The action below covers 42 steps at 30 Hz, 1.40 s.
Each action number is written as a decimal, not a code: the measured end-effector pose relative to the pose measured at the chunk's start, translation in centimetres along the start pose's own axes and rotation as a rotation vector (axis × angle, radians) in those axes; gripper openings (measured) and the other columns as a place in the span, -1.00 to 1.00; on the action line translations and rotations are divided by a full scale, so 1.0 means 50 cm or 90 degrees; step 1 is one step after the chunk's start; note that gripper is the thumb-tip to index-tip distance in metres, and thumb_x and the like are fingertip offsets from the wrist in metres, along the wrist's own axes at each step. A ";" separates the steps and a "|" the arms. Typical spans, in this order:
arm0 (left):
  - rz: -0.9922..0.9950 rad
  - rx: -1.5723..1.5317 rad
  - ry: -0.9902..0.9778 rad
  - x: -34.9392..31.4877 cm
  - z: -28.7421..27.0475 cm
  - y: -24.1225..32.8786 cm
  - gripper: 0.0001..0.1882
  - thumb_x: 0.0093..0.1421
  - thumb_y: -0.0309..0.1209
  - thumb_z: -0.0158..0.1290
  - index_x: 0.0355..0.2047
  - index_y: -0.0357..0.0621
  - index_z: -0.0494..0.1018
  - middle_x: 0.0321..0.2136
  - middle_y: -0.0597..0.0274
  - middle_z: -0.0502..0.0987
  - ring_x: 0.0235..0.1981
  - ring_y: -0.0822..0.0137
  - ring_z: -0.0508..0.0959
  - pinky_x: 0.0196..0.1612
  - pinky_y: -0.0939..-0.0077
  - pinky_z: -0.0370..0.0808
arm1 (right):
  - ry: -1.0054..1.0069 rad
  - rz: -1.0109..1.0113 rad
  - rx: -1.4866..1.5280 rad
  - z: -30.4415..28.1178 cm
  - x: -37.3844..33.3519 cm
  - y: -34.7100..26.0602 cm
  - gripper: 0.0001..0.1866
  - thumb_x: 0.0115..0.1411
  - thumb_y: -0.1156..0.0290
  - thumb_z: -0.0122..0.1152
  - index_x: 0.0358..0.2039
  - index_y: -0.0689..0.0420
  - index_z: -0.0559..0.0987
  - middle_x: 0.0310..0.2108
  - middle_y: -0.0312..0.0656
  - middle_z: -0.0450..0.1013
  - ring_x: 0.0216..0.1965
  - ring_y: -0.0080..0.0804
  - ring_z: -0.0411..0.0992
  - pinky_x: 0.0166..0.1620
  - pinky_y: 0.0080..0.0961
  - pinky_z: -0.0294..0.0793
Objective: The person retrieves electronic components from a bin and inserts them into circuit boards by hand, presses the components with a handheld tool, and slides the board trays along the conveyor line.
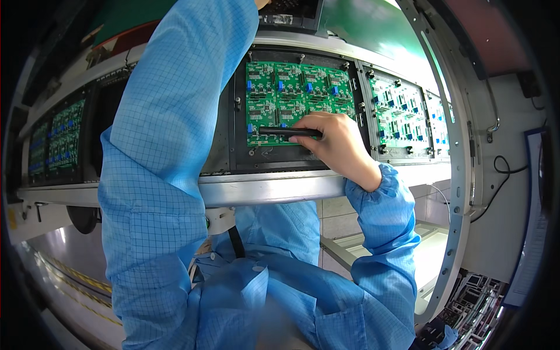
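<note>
My right hand is closed around a black pen-shaped tool. The tool lies nearly level, its free end pointing left over the lower row of a panel of green circuit boards. Blue block-shaped components stand on these boards, and my fingers hide part of the lower row. A black frame surrounds the panel. My left arm, in a blue gridded sleeve, stretches up past the panel's left side. Only a sliver of my left hand shows at the top edge, so its fingers are out of sight.
More framed circuit boards sit on the line to the right and far left. A metal rail runs along the near side. At right stands a slotted metal upright, with a black cable hanging beyond it.
</note>
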<state>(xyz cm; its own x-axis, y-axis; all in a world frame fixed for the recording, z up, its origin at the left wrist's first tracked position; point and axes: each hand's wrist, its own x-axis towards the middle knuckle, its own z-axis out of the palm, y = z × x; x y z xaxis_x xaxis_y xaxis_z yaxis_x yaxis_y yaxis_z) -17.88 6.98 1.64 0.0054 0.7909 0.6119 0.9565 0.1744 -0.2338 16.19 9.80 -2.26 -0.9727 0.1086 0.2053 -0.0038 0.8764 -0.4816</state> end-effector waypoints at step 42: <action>-0.103 -0.429 -0.361 -0.292 -0.247 0.327 -0.79 0.14 -0.56 0.10 -0.19 -0.27 0.56 -0.28 0.02 0.59 -0.24 0.05 0.59 -0.09 0.31 0.55 | 0.276 0.132 -0.251 -0.029 0.507 0.180 -0.80 -0.05 0.50 0.17 -0.39 0.27 0.65 -0.32 0.16 0.56 -0.22 0.10 0.56 -0.15 -0.08 0.55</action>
<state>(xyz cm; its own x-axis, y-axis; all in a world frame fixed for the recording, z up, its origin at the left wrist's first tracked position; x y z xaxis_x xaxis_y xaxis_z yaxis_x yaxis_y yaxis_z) 1.28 -8.97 -1.78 -0.1185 0.9888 0.0912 0.9019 0.0688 0.4264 -8.16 21.11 -0.13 -0.7612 0.4032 0.5079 0.3414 0.9150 -0.2148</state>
